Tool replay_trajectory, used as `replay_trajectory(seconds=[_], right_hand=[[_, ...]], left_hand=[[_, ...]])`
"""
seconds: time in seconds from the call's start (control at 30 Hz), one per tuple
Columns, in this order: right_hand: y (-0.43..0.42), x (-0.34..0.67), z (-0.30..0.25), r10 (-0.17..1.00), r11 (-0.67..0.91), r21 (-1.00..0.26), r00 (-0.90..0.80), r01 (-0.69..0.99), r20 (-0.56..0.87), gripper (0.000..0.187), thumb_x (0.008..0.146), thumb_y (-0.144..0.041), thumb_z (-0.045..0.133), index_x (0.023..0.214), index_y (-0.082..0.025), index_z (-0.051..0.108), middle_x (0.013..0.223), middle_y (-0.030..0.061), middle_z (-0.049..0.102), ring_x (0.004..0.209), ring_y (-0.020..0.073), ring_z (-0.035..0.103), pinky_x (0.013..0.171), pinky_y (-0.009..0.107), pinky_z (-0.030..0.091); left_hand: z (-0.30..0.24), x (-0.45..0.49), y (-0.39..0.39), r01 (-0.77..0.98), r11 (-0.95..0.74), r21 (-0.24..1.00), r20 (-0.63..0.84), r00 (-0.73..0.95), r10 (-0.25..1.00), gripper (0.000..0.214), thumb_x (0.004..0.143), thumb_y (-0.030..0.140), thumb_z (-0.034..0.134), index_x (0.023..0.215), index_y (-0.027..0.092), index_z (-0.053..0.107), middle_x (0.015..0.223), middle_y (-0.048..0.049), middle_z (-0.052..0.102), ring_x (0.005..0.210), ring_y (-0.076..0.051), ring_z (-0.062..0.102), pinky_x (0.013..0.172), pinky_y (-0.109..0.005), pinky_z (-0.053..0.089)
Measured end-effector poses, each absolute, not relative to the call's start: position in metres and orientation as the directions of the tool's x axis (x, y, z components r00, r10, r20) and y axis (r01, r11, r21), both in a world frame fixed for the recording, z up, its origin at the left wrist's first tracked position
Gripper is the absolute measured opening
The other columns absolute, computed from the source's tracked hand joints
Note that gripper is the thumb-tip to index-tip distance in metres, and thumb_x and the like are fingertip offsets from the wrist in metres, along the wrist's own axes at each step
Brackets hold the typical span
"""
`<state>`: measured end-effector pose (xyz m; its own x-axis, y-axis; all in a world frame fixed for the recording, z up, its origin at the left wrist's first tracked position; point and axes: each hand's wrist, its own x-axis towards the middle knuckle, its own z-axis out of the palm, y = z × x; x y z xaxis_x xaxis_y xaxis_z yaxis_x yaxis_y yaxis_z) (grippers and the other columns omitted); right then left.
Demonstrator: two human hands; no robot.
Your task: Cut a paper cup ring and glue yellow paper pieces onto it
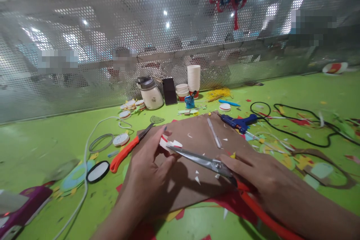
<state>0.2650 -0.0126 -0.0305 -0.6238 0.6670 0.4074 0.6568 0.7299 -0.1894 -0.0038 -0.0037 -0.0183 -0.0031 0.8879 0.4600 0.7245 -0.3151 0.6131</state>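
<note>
Between the fingertips of my left hand (152, 167) is a small white paper piece with a red stripe (165, 141). My right hand (258, 174) grips scissors with red-orange handles (206, 160), their blades pointing left. The blade tips meet the paper piece near my left fingers. Beneath both hands lies a brown cardboard sheet (194, 135) with small white scraps on it. A slim white pen-like tool (214, 133) rests on the cardboard. Just left of my left hand lies an orange-handled craft knife (128, 152).
A blue glue gun (239, 122) with a black cord sits right of the cardboard. Behind stand a white jug (152, 95), a dark phone (170, 92) and stacked paper cups (194, 78). At lower left is a purple device (24, 210). Paper scraps litter the green table (56, 138).
</note>
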Motion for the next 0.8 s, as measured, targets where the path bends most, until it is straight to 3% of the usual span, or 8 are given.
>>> replay_trajectory(seconds=[0.43, 0.8], right_hand=[[-0.0111, 0.266, -0.0307, 0.668, 0.731, -0.18, -0.636, 0.658, 0.385, 0.048, 0.08, -0.006, 0.045, 0.125, -0.013, 0.061, 0.092, 0.0158, 0.072, 0.072, 0.0302, 0.07, 0.059, 0.046, 0.058], [-0.011, 0.2678, -0.0287, 0.704, 0.7, -0.209, -0.613, 0.683, 0.357, 0.052, 0.075, -0.004, 0.05, 0.124, -0.017, 0.06, 0.098, 0.0133, 0.071, 0.081, 0.0268, 0.07, 0.067, 0.039, 0.057]], left_hand=[[-0.0165, -0.0042, -0.0041, 0.769, -0.301, 0.564, 0.454, 0.016, 0.891, 0.058, 0.084, 0.029, 0.067, 0.14, 0.021, 0.051, 0.12, -0.0072, 0.071, 0.096, -0.022, 0.071, 0.085, -0.036, 0.057], [-0.0194, -0.006, -0.0016, 0.78, -0.313, 0.542, 0.46, 0.036, 0.887, 0.057, 0.085, 0.029, 0.065, 0.14, 0.022, 0.05, 0.124, -0.0086, 0.069, 0.097, -0.023, 0.071, 0.087, -0.039, 0.056]])
